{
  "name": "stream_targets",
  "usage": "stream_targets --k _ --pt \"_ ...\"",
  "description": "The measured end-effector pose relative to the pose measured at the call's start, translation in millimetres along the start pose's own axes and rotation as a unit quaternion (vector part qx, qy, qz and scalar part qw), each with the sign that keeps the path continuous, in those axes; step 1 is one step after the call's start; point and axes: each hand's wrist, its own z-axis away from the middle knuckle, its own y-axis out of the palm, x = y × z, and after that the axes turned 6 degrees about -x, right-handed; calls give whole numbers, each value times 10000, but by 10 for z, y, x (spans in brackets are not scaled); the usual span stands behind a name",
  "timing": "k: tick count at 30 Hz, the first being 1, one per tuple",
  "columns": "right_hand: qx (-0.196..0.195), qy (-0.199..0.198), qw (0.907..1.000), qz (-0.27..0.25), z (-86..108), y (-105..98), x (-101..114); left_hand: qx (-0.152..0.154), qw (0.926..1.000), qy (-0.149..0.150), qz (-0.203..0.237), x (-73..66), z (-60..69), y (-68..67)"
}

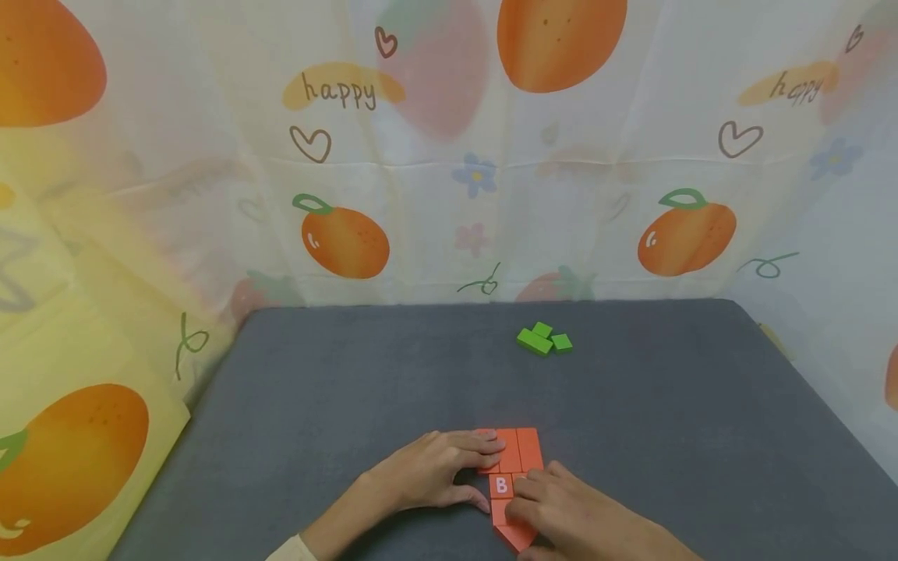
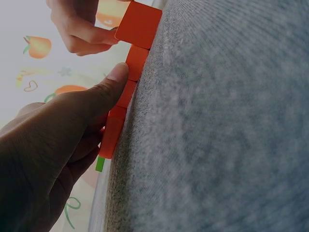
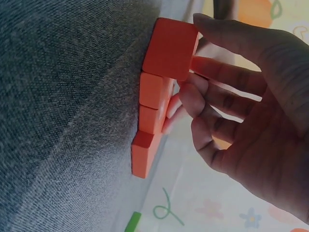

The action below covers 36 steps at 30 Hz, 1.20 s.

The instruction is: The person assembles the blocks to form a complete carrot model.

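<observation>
Flat orange-red blocks (image 1: 528, 448) lie joined in a row on the dark grey table, with a wider group at the far end. A block with a white letter B (image 1: 501, 486) sits mid-row. My left hand (image 1: 435, 467) rests its fingers on the far-left blocks, while its thumb (image 2: 118, 72) touches the row's left side. At the near end, my right hand (image 1: 575, 510) holds the larger orange block (image 3: 170, 48) between thumb and forefinger; its other fingers curl beside the row. Part of the row is hidden under the right fingers.
Several bright green blocks (image 1: 536, 341) lie together near the table's far edge, beyond the orange row. A fruit-patterned cloth (image 1: 435, 179) hangs behind and along the sides of the grey table (image 1: 337, 389).
</observation>
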Motion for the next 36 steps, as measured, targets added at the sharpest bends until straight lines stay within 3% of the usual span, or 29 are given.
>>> stream_targets --k 4,10,16,19,24,30,36 --pt "38 30 9999 -128 3 5 -21 25 10000 -12 27 4 -3 -3" --pt "-518 -70 9986 -38 7 -43 -61 -9 10000 46 12 16 -1 -3" --pt "-513 609 9968 -61 -69 -339 -245 -46 9999 121 89 11 -1 -14" --pt "-635 960 9932 -155 -129 -522 -447 -28 9999 111 83 7 -3 -14" --pt "-1008 1213 9874 -122 -260 -739 -956 -84 9999 132 23 16 -8 -10" --pt "-849 1683 9804 -566 -439 -896 -1545 -122 9998 177 -12 25 -18 -7" --pt "-566 1784 9794 -761 -632 -884 -1969 -107 9999 108 60 11 -3 8"
